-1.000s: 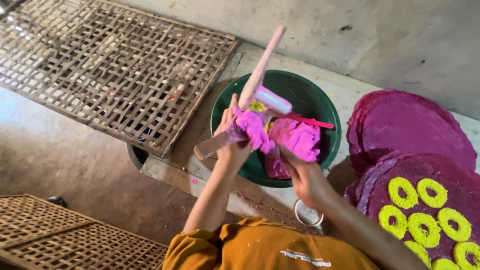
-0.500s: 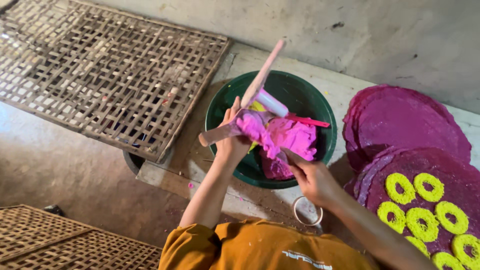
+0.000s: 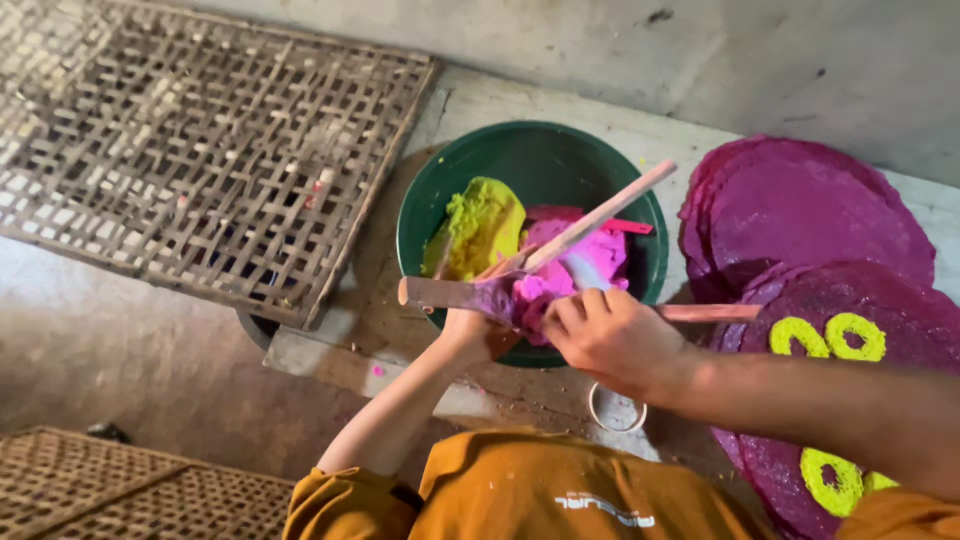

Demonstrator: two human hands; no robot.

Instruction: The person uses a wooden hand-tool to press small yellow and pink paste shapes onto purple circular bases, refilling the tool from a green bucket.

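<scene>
We see the left hand (image 3: 478,335) closed around a flat wooden stick (image 3: 440,292) smeared with pink dough (image 3: 585,268), which juts out to its left. Just beside it, the right hand (image 3: 610,338) curls its fingers over a second stick (image 3: 600,215) that slants up and away. Beyond both hands sits the green basin (image 3: 530,160), holding a yellow-green lump (image 3: 480,222). To the right hand's right lie purple discs (image 3: 810,210) bearing yellow rings (image 3: 830,335).
</scene>
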